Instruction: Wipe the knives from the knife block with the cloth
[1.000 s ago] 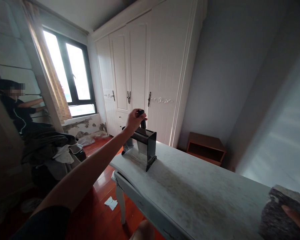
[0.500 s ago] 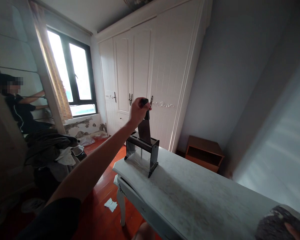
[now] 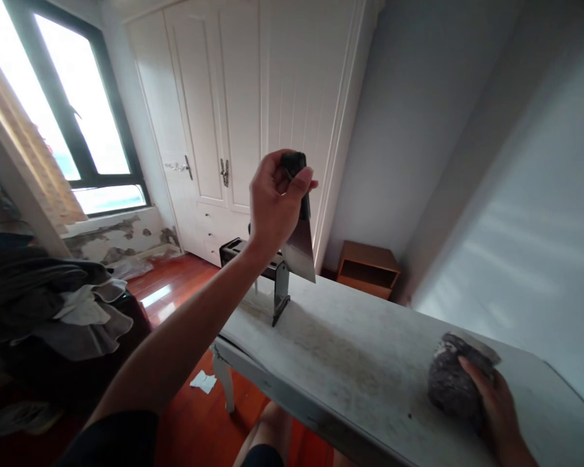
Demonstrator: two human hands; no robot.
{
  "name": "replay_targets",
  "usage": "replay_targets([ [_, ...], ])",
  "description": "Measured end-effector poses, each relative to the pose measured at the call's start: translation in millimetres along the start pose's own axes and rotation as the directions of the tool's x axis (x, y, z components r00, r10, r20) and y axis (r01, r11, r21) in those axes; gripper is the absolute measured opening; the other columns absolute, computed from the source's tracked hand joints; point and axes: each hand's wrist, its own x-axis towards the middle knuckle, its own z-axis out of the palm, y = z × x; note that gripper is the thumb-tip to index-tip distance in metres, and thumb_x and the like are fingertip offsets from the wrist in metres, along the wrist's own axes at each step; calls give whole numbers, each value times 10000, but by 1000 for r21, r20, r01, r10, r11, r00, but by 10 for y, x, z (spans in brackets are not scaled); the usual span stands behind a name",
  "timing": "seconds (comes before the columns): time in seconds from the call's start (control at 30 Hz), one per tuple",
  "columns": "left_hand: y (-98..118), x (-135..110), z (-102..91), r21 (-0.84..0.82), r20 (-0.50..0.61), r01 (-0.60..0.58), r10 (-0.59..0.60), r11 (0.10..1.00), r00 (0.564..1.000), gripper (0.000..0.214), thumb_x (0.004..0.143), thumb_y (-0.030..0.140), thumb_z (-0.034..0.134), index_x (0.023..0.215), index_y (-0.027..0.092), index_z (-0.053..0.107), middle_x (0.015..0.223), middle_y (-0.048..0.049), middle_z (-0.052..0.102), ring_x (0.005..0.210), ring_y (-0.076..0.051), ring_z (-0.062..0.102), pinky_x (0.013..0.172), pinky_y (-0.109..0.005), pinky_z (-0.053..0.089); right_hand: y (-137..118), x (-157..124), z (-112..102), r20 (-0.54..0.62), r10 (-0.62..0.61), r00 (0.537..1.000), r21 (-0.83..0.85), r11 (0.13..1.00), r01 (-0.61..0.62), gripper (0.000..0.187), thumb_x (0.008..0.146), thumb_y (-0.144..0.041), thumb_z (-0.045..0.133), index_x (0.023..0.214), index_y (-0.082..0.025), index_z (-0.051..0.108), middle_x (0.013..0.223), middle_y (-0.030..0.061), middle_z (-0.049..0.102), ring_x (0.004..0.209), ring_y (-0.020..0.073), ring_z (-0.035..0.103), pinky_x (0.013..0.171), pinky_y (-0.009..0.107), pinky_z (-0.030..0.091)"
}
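My left hand [image 3: 278,201] is closed around the black handle of a kitchen knife [image 3: 300,250], a broad-bladed one. Its blade points down, beside and apart from a black knife holder [image 3: 281,285] with slots in its top. My forearm covers part of that holder, which stands on the far left end of a white table [image 3: 360,337]. At the table's right, my right hand [image 3: 499,402] grips a crumpled grey cloth [image 3: 460,376] that looks fluffy. Some of the right fingers are hidden behind the cloth.
Behind the table are a white wardrobe [image 3: 302,84] and a low brown cabinet [image 3: 368,269]. A heap of clothes [image 3: 78,305] lies at the left, near the window [image 3: 78,110]. A white paper piece [image 3: 203,381] lies on the red wooden floor [image 3: 248,402].
My left hand has lifted the knife out of the holder's slot and moved it right. The right hand with the cloth has come further into view as the camera turned.
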Motion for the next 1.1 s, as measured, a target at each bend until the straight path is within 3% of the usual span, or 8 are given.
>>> replay_targets([
  [0.07, -29, -185, 162, -39, 49, 35, -33, 999, 998, 229, 807, 249, 718, 988, 215, 583, 869, -5, 685, 770, -122, 686, 739, -254, 607, -50, -85, 63, 35, 75, 997, 49, 996, -76, 598, 490, -556, 823, 949, -213, 654, 835, 59, 700, 781, 345, 695, 634, 450, 566],
  [0.2, -153, -528, 487, -120, 166, 173, -152, 978, 974, 230, 817, 273, 709, 1002, 214, 585, 902, -22, 690, 824, -143, 700, 772, -276, 604, -103, -195, 124, 98, 70, 993, 68, 995, -77, 598, 531, -553, 819, 980, -200, 642, 868, 36, 700, 782, 260, 676, 651, 345, 549],
  [0.3, -261, -780, 718, -162, 215, 276, -239, 947, 947, 238, 809, 281, 724, 996, 218, 592, 922, -37, 702, 907, -173, 707, 803, -294, 596, -97, -226, 141, 170, 2, 985, 107, 994, -21, 566, 587, -539, 808, 1002, -194, 639, 905, 34, 699, 809, 234, 659, 693, 327, 534],
  [0.5, -420, -1255, 1014, -308, 165, 451, -420, 838, 892, 184, 825, 256, 721, 961, 211, 604, 948, -49, 706, 949, -200, 709, 861, -362, 592, -15, -183, 160, 278, -71, 958, 185, 983, 20, 518, 644, -506, 802, 1025, -194, 643, 941, 55, 707, 851, 245, 645, 750, 353, 520],
  [0.63, -580, -1496, 1008, -437, 97, 488, -500, 755, 860, 140, 836, 256, 711, 934, 227, 614, 942, -27, 696, 935, -187, 705, 857, -357, 587, 45, -136, 148, 292, -93, 952, 183, 982, 40, 507, 678, -500, 785, 1055, -197, 634, 968, 57, 705, 899, 251, 640, 783, 365, 515],
  [0.83, -864, -1769, 817, -590, 12, 480, -588, 649, 809, 106, 814, 205, 727, 848, 226, 629, 879, 14, 665, 875, -122, 667, 833, -262, 562, 31, -137, 147, 289, -66, 955, 206, 978, 5, 488, 686, -469, 794, 1062, -207, 627, 959, 40, 707, 873, 230, 648, 773, 344, 515],
  [1.1, -1233, -1953, 456, -804, -133, 388, -771, 451, 622, 177, 891, 92, 594, 732, 166, 573, 739, 25, 616, 713, -50, 622, 818, -194, 547, -53, -167, 151, 280, -49, 959, 207, 978, -10, 482, 641, -473, 811, 999, -196, 643, 903, 38, 714, 810, 231, 653, 722, 336, 504],
])
